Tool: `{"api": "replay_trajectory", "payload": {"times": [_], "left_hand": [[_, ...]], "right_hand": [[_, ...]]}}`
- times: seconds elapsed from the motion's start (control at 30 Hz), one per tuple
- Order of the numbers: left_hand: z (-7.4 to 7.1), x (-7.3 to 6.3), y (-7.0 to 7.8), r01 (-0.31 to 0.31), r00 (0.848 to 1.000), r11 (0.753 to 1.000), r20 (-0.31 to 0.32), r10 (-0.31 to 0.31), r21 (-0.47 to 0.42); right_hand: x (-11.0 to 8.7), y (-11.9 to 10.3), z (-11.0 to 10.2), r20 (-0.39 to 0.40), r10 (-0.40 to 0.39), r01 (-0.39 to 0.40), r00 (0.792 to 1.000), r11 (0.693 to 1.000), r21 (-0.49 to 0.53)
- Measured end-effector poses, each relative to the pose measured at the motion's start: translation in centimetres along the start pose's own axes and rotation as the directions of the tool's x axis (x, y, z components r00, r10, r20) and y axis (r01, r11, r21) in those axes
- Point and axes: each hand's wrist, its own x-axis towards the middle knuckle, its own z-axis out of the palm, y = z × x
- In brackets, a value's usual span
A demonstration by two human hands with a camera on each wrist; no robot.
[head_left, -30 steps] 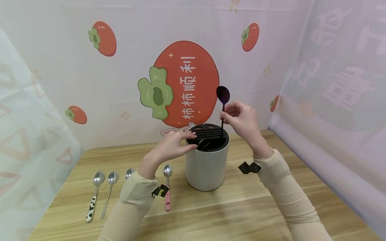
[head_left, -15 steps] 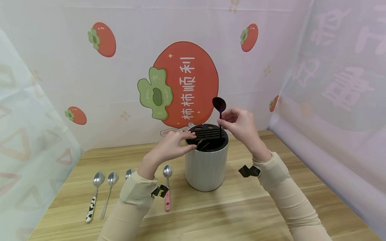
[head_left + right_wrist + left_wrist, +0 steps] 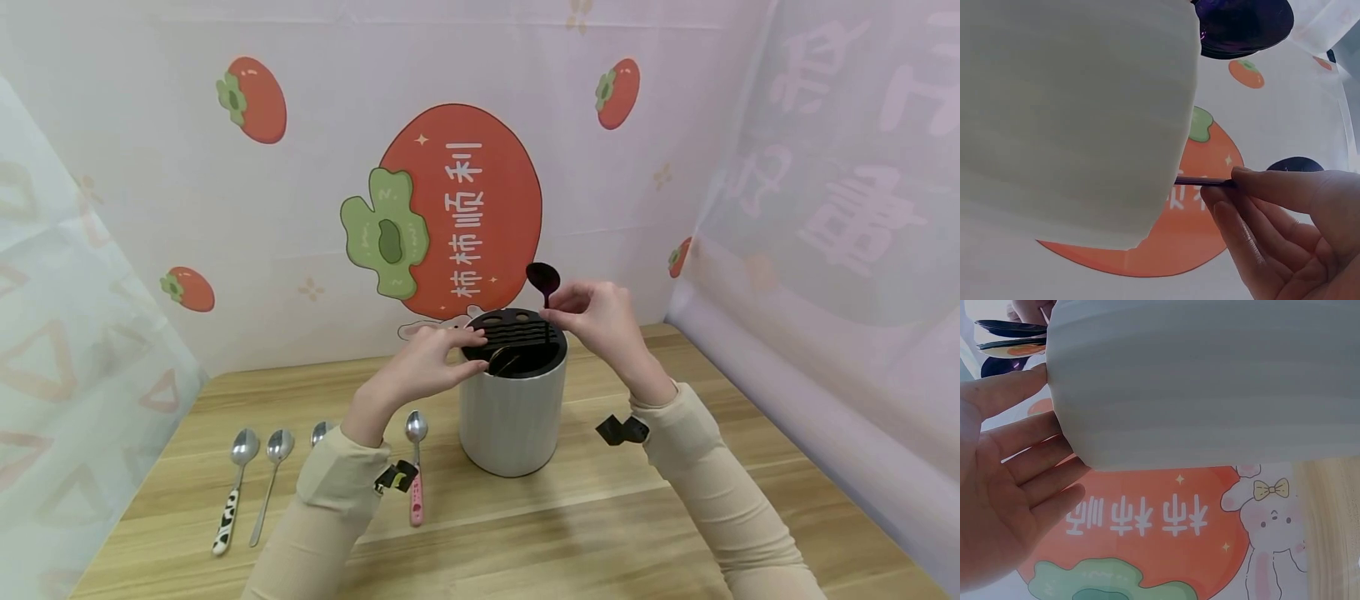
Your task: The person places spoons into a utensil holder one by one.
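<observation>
My right hand (image 3: 603,323) pinches the thin handle of a dark spoon (image 3: 543,277) between thumb and fingers. The spoon stands upright, bowl up, and its lower end is hidden inside the white cylindrical utensil holder (image 3: 512,425). In the right wrist view the spoon's handle (image 3: 1194,180) passes behind the holder's rim. My left hand (image 3: 423,360) touches the left of the holder's black slotted top (image 3: 517,336) with extended fingers, thumb at the near rim. Dark spoon bowls (image 3: 1010,328) show past that rim in the left wrist view.
On the wooden table (image 3: 600,525) left of the holder lie a spoon with a cow-patterned handle (image 3: 228,517), a plain metal spoon (image 3: 273,475), a partly hidden spoon (image 3: 319,432) and a pink-handled spoon (image 3: 416,483). A persimmon-printed cloth (image 3: 315,208) hangs behind.
The right hand and its spoon have moved down and slightly left, so the spoon sits deeper in the holder. The left hand stays at the rim.
</observation>
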Motion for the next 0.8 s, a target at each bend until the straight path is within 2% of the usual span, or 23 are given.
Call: {"api": "replay_trajectory", "payload": {"times": [0.47,0.6,0.73,0.8], "left_hand": [[0.2,0.0,-0.2,-0.014,1.0,1.0,-0.009,0.014,0.014],[0.2,-0.1,-0.1,-0.02,1.0,1.0,-0.013,0.02,0.013],[0.2,-0.1,-0.1,-0.02,1.0,1.0,-0.015,0.02,0.015],[0.1,-0.1,-0.1,-0.02,1.0,1.0,-0.015,0.02,0.015]], "right_hand": [[-0.4,0.8,0.0,0.043,0.014,-0.014,0.999,1.0,-0.013],[-0.5,1.1,-0.1,0.103,0.034,-0.031,0.994,0.999,-0.025],[-0.6,1.4,-0.7,0.194,0.065,-0.056,0.979,0.997,-0.049],[-0.7,1.5,-1.2,0.214,0.085,-0.075,0.973,0.996,-0.057]]}}
